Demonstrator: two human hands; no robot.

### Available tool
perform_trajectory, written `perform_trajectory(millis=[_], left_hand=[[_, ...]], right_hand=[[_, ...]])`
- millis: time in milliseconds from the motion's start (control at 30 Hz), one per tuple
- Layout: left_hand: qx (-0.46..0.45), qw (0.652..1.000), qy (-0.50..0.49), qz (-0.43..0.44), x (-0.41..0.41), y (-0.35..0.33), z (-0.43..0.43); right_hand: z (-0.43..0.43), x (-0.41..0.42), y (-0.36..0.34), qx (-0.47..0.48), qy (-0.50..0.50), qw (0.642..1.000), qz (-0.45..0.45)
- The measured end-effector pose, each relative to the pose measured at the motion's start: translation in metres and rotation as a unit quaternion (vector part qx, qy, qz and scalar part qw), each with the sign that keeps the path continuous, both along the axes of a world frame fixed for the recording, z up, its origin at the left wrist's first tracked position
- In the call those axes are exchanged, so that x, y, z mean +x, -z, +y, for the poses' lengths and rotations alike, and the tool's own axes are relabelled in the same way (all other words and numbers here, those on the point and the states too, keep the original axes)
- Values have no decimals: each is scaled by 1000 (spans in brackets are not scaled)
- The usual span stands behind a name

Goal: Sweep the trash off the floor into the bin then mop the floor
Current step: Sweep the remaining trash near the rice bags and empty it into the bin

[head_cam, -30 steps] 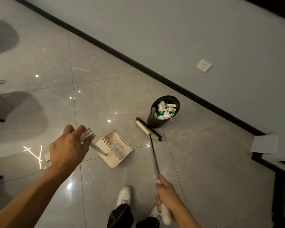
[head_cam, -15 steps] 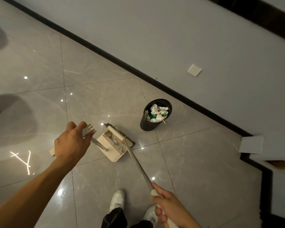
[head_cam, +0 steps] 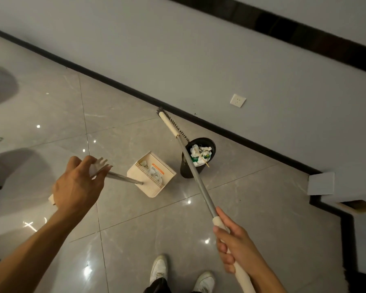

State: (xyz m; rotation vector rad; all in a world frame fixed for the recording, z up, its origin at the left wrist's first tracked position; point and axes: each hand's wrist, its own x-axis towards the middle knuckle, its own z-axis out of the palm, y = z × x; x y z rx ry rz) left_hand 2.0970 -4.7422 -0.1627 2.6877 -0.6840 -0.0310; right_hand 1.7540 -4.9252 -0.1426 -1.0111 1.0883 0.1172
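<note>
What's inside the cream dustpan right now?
Crumpled white paper scraps lie in the cream plastic dustpan, just past its comb teeth. Anything beneath the scraps is covered.

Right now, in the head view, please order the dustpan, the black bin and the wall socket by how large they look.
1. dustpan: looks largest, but only a little larger than the bin.
2. bin: a close second.
3. wall socket: clearly smallest, though it is farther from the camera.
</note>
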Motion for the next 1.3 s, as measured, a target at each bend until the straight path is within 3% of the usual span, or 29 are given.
perform_trajectory(millis=[200, 367, 567, 667, 833, 1100, 1300], left_hand=[[-37, 997, 49, -55, -9, -61, -33], [-63, 978, 142, -140, -18, -96, -61], [-71, 958, 209, -182, -26, -125, -98], [-60, 933, 288, -206, -28, -127, -112], [-36, 862, 450, -229, -47, -127, -141], [33, 806, 533, -257, -61, -137, -180], [66, 790, 545, -272, -60, -143, -192]], right_hand=[[-9, -11, -35, -50, 39, 998, -8], [-17, -25, -54, -54, 83, 995, 7], [-22, -39, -65, -50, 123, 991, 20], [-22, -44, -66, -45, 136, 989, 25], [-16, -50, -63, -48, 163, 985, 30], [-14, -52, -64, -10, 202, 979, 14], [-12, -53, -59, -1, 212, 977, 18]])
